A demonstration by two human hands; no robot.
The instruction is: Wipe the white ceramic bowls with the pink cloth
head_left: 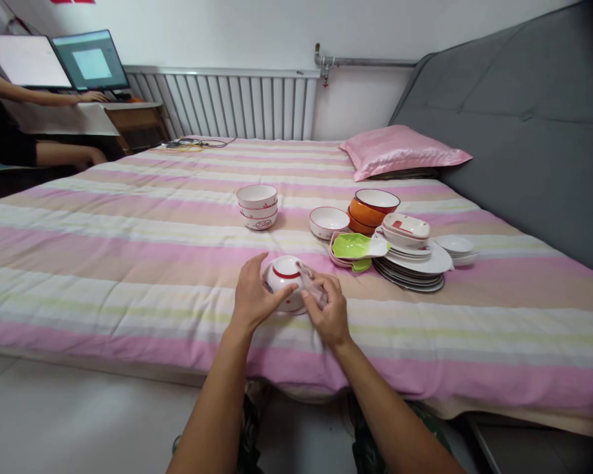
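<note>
A white bowl (282,284) with a red ring round its foot is upside down on the striped bed cover, near the front edge. My left hand (255,296) grips its left side, thumb across the front. In my right hand (332,309) is a pale pink cloth (315,287), pressed against the bowl's right side. Behind the bowl stands a stack of white bowls (257,207) with red rims. A single matching bowl (329,222) sits upright to the right, beside a green leaf-shaped dish (350,246).
Orange bowls (364,214), stacked plates (410,280) and small white dishes (457,249) crowd the right. A pink pillow (402,150) lies by the grey headboard (518,112). Cables (197,143) lie at the far edge. Another person's arm (34,92) reaches over a desk with monitors (91,60).
</note>
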